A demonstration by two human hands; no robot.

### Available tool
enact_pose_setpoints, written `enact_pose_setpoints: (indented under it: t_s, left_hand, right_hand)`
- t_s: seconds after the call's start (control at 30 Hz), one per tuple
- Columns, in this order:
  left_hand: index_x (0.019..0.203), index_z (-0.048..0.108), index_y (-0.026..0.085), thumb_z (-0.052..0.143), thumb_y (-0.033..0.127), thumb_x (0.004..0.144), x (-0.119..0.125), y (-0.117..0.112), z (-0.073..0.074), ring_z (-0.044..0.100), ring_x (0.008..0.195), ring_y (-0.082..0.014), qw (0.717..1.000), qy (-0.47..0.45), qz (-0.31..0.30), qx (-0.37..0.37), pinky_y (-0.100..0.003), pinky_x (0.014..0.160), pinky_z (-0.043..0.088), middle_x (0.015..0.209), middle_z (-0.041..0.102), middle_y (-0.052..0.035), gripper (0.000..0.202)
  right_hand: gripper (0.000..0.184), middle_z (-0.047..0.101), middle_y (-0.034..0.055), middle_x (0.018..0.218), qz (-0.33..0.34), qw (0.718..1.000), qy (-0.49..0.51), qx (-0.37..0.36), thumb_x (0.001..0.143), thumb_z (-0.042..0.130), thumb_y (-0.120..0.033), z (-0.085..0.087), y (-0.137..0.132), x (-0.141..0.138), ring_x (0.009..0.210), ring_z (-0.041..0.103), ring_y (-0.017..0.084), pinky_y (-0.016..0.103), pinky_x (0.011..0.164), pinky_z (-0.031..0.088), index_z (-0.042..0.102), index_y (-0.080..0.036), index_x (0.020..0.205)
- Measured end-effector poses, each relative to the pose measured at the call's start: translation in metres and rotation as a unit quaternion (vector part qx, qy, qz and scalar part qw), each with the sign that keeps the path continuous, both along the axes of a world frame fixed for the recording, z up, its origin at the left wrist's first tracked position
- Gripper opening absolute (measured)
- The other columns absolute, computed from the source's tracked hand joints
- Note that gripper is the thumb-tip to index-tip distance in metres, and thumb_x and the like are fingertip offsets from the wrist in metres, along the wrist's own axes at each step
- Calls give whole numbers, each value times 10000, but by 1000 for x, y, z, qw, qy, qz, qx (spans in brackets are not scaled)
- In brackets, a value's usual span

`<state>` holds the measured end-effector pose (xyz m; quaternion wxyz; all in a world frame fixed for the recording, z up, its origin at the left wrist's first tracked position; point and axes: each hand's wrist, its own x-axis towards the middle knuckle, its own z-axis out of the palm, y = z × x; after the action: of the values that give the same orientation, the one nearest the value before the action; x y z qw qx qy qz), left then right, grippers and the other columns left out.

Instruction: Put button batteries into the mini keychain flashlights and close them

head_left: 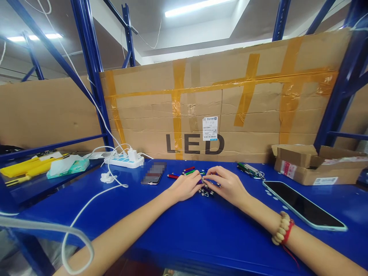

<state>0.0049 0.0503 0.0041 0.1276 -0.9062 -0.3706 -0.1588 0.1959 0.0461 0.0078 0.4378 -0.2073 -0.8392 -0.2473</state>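
Both my hands meet at the middle of the blue table (184, 230). My left hand (185, 186) and my right hand (227, 186) have their fingers curled together over a small cluster of silver metal pieces (205, 191), pinching something tiny that I cannot name. Several small coloured pen-like sticks (186, 171), red, green and blue, lie just behind my left hand. A beaded bracelet with a red cord (283, 229) sits on my right wrist.
A phone (304, 205) lies face up at right, another phone (153, 174) left of my hands. Behind are a green keyring bunch (250, 170), an open carton (310, 165), a power strip (125, 159) with white cables, a tissue pack (69, 165), and a taped cardboard wall (224, 107).
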Motion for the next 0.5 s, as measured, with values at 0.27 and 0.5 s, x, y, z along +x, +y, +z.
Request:
enact_pose_setpoints:
  t_s: [0.27, 0.5]
  left_hand:
    - [929, 464, 168, 299, 309, 966, -1, -1, 2, 582, 878, -197, 1000, -18, 3, -14, -271, 667, 459, 978, 555, -73, 220]
    - [901, 452, 174, 316, 284, 961, -1, -1, 2, 577, 860, -194, 1000, -17, 8, -19, -265, 643, 443, 959, 544, -61, 186]
  right_hand:
    - [100, 649, 54, 785, 23, 998, 9, 65, 852, 547, -171, 2, -5, -2, 678, 590, 127, 240, 603, 494, 638, -175, 812]
    - [169, 650, 61, 801, 19, 998, -28, 52, 893, 495, -189, 1, -5, -4, 685, 593, 120, 217, 586, 496, 654, -166, 843]
